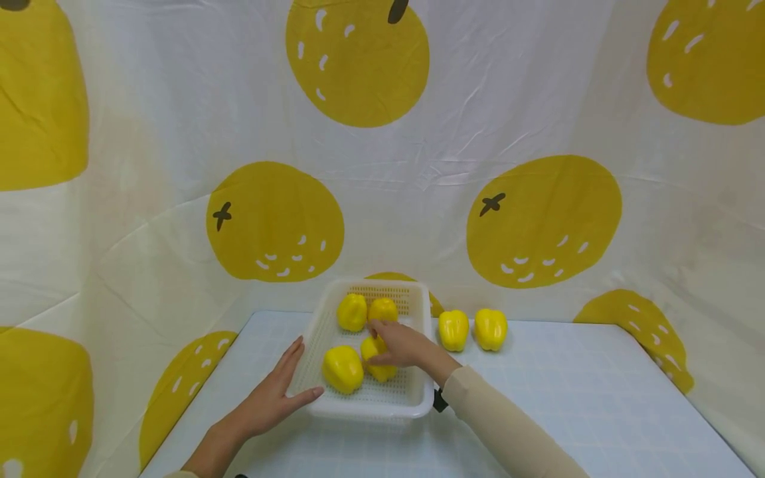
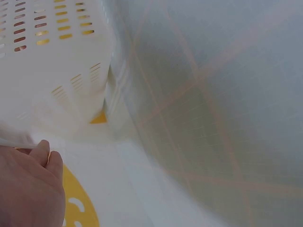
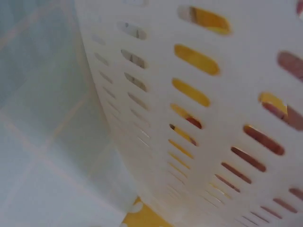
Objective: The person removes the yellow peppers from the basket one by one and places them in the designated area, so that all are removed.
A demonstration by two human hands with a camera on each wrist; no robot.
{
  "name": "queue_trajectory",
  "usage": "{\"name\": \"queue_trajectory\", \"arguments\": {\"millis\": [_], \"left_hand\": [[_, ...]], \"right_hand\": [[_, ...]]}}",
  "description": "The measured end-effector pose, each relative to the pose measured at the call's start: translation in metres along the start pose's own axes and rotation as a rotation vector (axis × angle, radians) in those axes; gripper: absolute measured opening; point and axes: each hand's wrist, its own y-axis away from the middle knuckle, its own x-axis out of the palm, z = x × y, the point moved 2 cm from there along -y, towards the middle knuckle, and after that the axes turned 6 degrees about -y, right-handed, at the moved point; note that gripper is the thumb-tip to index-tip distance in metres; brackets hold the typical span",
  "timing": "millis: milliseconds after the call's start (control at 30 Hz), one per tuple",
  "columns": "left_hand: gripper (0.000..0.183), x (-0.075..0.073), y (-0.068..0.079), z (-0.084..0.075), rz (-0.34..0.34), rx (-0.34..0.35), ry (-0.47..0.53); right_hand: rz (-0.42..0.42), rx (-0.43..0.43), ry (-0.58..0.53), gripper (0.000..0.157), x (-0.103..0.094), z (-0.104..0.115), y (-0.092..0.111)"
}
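A white slotted basket [image 1: 420, 296] stands on the table and holds several yellow bell peppers. Two peppers [image 1: 352, 312] [image 1: 383, 309] lie at its far end and one [image 1: 342, 369] lies near the front left. My right hand [image 1: 391, 345] reaches into the basket, its fingers curled round a fourth pepper [image 1: 380, 370]. With straight fingers, my left hand [image 1: 291, 380] lies flat against the basket's left side, the thumb at its front corner. In the left wrist view the hand [image 2: 28, 184] is below the basket wall [image 2: 52, 56]. The right wrist view shows only the slotted wall [image 3: 213, 118].
Two more yellow peppers [image 1: 453, 330] [image 1: 491, 329] sit on the pale blue checked table [image 1: 568, 398] just right of the basket. A white cloth with big yellow fruit prints [image 1: 382, 166] hangs behind and on both sides.
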Motion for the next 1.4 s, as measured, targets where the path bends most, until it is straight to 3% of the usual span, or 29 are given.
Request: {"name": "queue_trajectory", "arguments": {"millis": [267,567,700,967,1400], "left_hand": [[0.109,0.004,-0.001,0.001,-0.016,0.024,-0.005],[0.107,0.003,-0.004,-0.001,-0.011,0.010,-0.001],[0.106,0.002,-0.004,-0.002,-0.007,0.004,0.000],[0.107,0.003,-0.002,0.001,-0.009,0.012,-0.007],[0.107,0.000,-0.002,0.003,-0.013,0.010,0.001]], "right_hand": [[-0.044,-0.013,-0.181,0.068,-0.008,-0.004,0.008],[-0.206,-0.075,-0.332,0.057,-0.017,-0.006,0.013],[-0.296,-0.085,-0.439,0.059,-0.020,-0.008,0.015],[-0.381,-0.029,-0.608,0.063,-0.023,-0.014,0.029],[-0.395,0.096,-0.670,0.064,-0.054,-0.032,0.067]]}}
